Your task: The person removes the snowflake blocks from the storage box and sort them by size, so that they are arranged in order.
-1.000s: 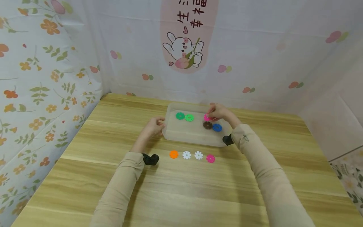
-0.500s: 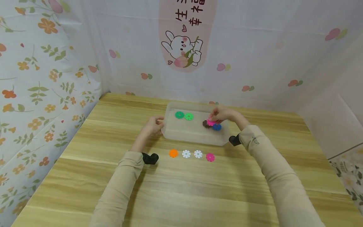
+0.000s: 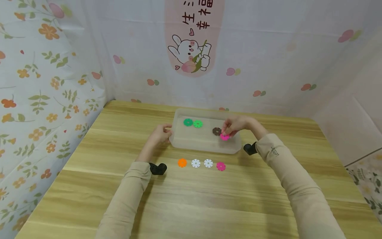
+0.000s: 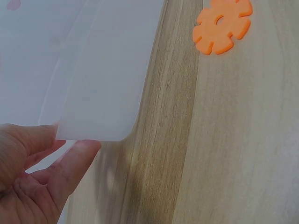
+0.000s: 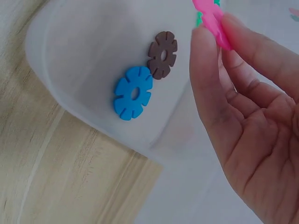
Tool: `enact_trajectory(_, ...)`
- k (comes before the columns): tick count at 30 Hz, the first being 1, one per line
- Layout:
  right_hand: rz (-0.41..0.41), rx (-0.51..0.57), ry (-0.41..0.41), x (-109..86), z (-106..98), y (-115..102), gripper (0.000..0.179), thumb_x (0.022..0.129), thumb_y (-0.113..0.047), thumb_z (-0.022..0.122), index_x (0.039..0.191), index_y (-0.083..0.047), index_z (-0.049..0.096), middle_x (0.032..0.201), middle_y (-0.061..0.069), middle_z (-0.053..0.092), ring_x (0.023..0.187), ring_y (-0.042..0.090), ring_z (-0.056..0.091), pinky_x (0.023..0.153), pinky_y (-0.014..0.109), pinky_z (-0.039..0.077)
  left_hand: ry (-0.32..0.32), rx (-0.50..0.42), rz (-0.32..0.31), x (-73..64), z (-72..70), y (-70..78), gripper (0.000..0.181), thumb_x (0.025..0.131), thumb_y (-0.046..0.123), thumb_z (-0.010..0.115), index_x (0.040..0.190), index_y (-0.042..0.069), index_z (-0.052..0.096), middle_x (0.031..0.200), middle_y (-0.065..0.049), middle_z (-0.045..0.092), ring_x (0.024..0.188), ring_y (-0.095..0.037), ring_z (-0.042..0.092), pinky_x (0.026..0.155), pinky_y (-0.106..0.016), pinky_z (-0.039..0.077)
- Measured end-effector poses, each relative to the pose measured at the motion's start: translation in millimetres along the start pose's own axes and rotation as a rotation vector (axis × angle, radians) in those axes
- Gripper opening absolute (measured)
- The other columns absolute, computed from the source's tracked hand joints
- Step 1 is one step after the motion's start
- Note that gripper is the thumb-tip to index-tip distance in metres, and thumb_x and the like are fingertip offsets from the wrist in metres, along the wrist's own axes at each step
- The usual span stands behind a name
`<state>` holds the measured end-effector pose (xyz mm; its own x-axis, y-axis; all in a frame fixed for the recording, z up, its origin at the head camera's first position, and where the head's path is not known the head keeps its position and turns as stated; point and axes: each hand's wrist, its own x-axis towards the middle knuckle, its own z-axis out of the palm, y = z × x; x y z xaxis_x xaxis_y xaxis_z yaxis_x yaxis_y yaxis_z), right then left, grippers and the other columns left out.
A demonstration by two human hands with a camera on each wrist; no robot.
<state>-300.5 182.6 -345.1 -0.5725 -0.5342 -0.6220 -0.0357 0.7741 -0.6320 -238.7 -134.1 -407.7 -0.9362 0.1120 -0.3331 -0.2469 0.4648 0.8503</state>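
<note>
Head view, left to right: the left arm (image 3: 129, 194) is reaching forward and angling inward, and the left hand (image 3: 159, 134) is gripping the end wall of the translucent tray (image 3: 203, 147) between thumb and fingers. Dark green disc (image 3: 186, 122) and light green disc (image 3: 195, 123) are lying side by side in the tray, on the left hand's side. On the table (image 3: 191, 202), closer to the person than both hands, a row is running rightward from the left hand: orange disc (image 3: 180, 163), two white discs (image 3: 193, 163), dark pink disc (image 3: 219, 166). Brown disc (image 3: 215, 131) is lying in the tray just left of the right hand (image 3: 235, 125).

Right arm (image 3: 289, 179) is reaching forward, its hand turning inward over the tray and pinching the bright pink disc (image 3: 224, 136). Blue disc (image 5: 125, 95) is hiding under that hand in head view; right wrist view is showing it just beside the brown one.

Delta vs 1.0 s ago: bright pink disc is sitting nearer the person and farther right, now covering the blue. Left hand is keeping its hold; table row is staying put.
</note>
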Motion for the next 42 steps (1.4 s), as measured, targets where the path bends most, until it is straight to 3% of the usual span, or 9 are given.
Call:
enact_trajectory(15,0.021,-0.045,-0.143,-16.1,8,0,0.009,0.086,-0.002,0.059,0.092,0.005,0.057,0.078,-0.001,0.062,0.073,0.008,0.061,0.074,0.026,0.054,-0.004,0.007,-0.001,-1.0,0.4,0.2,0.041,0.095,0.009,0.047,0.135,0.005,0.041,0.117,-0.023,0.055,0.085,-0.023,0.06,0.069,-0.029,0.055)
enact_trajectory(28,0.003,-0.11,-0.137,-26.1,17,5,0.01,0.086,-0.004,0.06,0.093,0.002,0.058,0.081,-0.001,0.06,0.074,0.007,0.058,0.071,0.023,0.052,0.0,0.026,-0.008,-1.0,-0.4,1.2,0.041,0.096,0.011,0.047,0.136,0.006,0.04,0.119,-0.022,0.055,0.087,-0.024,0.06,0.063,-0.025,0.053)
enact_trajectory(35,-0.059,-0.114,-0.152,-35.9,33,9,0.011,0.083,-0.006,0.065,0.09,0.002,0.063,0.082,0.003,0.066,0.071,0.009,0.062,0.07,0.027,0.054,-0.005,0.024,0.002,-0.3,0.4,1.1,0.042,0.096,0.01,0.046,0.136,0.005,0.039,0.119,-0.023,0.054,0.089,-0.026,0.06,0.067,-0.028,0.055)
enact_trajectory(42,-0.082,-0.114,-0.109,-45.3,50,15,0.009,0.08,-0.003,0.066,0.088,0.002,0.064,0.079,0.004,0.066,0.068,0.01,0.062,0.068,0.031,0.055,-0.002,0.018,-0.008,-0.8,0.5,1.2,0.042,0.096,0.01,0.046,0.137,0.005,0.039,0.12,-0.024,0.053,0.091,-0.028,0.061,0.069,-0.028,0.055)
